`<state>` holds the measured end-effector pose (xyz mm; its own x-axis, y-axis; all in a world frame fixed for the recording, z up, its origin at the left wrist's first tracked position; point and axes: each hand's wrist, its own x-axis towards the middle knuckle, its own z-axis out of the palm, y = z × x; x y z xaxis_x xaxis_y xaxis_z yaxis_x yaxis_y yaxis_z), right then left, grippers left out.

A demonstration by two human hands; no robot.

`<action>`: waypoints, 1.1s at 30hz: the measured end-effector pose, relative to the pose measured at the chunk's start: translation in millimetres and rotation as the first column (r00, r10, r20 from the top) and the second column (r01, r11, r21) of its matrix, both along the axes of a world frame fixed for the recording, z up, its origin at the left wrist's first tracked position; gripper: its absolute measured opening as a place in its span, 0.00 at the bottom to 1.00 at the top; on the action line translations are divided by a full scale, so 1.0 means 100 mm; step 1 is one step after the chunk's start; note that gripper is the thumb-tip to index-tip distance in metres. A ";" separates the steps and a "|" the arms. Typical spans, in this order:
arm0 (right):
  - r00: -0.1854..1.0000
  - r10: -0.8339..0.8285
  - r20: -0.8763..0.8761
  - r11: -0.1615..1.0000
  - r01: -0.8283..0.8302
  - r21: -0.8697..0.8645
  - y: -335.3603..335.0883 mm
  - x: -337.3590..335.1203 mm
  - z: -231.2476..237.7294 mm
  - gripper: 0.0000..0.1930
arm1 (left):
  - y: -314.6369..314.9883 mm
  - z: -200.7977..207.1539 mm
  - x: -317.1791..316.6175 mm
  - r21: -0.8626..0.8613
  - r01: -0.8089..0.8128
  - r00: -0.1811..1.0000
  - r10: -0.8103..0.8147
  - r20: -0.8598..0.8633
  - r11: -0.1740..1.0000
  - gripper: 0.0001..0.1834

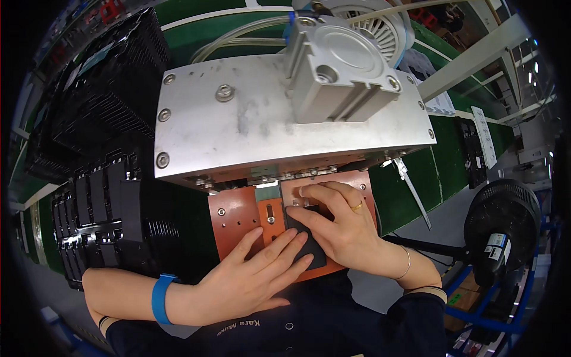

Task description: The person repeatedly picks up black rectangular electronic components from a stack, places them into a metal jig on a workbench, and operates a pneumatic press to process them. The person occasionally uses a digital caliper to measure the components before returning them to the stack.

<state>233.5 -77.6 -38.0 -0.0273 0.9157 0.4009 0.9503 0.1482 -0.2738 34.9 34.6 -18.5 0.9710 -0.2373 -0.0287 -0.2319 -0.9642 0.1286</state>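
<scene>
"Logging the head view, the only one. Where's the piece?"

"Flat, dark black, elongated piece (pixel 310 245), over the reddish-orange metal plate (pixel 235 208), at 6 o'clock from the boxy silver metal housing (pixel 256 125). Sits at about 4 o'clock from the bright orange slotted block (pixel 277 225). Touching the block or not? Can't tell, fingers in the way."

"Long axis?"

"Roughly 11 to 5 o'clock, far end tipped left. That's the line to mark; my judgement is any shift hangs on it."

"Left hand, blue wristband (pixel 244 285)?"

"Piece is at 2 o'clock from its palm. Fingers stretched out and spread, tips over the piece's left side and the block. Not closed on anything."

"Right hand, gold ring (pixel 351 226)?"

"Piece is at about 8 o'clock from the knuckles. Fingers bent, one tip by the far end, another reaching further toward 12 over the plate. Pinching or just resting, can't tell."

"Nearer hand?"

"Right by the palm, which covers part of the right edge. By fingertips, both are at it."
</scene>
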 end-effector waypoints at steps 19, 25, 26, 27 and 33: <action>0.985 0.098 -0.145 0.994 -0.105 -0.042 -0.24 0.05 0.05 0.18 | 0.17 -0.03 0.08 -0.256 -0.167 0.986 0.165 -0.028 0.952 0.44; 0.983 0.112 -0.142 0.992 -0.119 -0.041 -0.21 0.08 0.02 0.17 | 0.20 -0.05 0.10 -0.227 -0.149 0.988 0.152 -0.005 0.962 0.43; 0.984 0.116 -0.137 0.991 -0.123 -0.047 -0.21 0.09 0.03 0.17 | 0.20 -0.05 0.10 -0.224 -0.147 0.989 0.149 -0.007 0.963 0.42; 0.984 0.120 -0.132 0.990 -0.127 -0.053 -0.20 0.09 0.04 0.17 | 0.21 -0.05 0.11 -0.221 -0.145 0.989 0.146 -0.009 0.964 0.42; 0.984 0.147 -0.103 0.986 -0.154 -0.067 -0.21 0.11 0.06 0.16 | 0.17 -0.02 0.09 -0.167 -0.152 0.988 0.154 -0.001 0.974 0.41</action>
